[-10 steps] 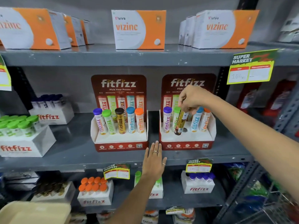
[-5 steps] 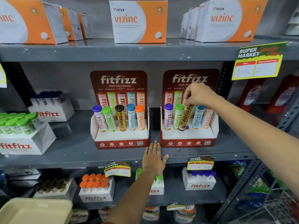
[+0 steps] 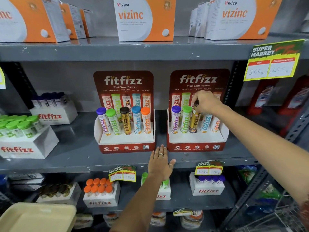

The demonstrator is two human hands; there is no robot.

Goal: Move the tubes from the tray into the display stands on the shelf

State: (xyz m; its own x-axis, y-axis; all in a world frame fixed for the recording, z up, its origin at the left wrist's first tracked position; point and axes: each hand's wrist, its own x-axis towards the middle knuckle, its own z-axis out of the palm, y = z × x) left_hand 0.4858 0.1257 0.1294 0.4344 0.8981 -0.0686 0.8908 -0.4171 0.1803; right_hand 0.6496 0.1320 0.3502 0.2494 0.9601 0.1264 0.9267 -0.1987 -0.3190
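Note:
Two red fitfizz display stands sit side by side on the middle shelf. The left stand [image 3: 125, 146] holds several upright tubes with purple, green, brown, blue and orange caps. In the right stand [image 3: 197, 144], my right hand [image 3: 206, 102] grips the cap of a gold tube [image 3: 195, 122] that stands nearly upright in the middle slot, between a green tube [image 3: 186, 119] and a light blue tube [image 3: 206, 122]. My left hand [image 3: 159, 162] lies flat on the shelf edge between the two stands. The beige tray [image 3: 36, 216] shows at the bottom left, with no tubes visible on it.
White fitfizz boxes of green-capped tubes [image 3: 18, 136] and dark-capped tubes [image 3: 51, 108] stand at the left of the shelf. Orange vizinc boxes [image 3: 145, 19] line the shelf above. Price tags [image 3: 272, 61] hang from shelf edges. More tube boxes [image 3: 100, 193] fill the shelf below.
My right hand has swung the gold tube from a tilt to nearly upright and lowered it into the right stand's middle slot. My left hand stays on the shelf edge.

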